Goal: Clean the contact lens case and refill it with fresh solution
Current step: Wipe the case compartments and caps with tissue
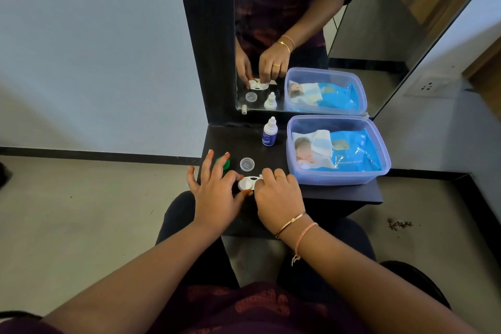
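Observation:
The white contact lens case (pixel 247 183) lies on the dark shelf (pixel 339 194) between my hands. My left hand (pixel 217 192) pinches its left end with thumb and forefinger, the other fingers spread above a green cap (pixel 225 163). My right hand (pixel 279 195) has its fingers curled over the case's right end, apparently pressing a bit of white tissue (pixel 260 177) into it. A clear round cap (pixel 247 164) lies just behind the case. The small white solution bottle (pixel 269 133) with a blue label stands upright further back.
A clear blue-tinted plastic box (pixel 379 168) holding a blue pack of wet wipes (pixel 349 152) fills the shelf's right side. A mirror (pixel 352 35) stands behind the shelf. The shelf's front edge is close to my knees; floor lies on both sides.

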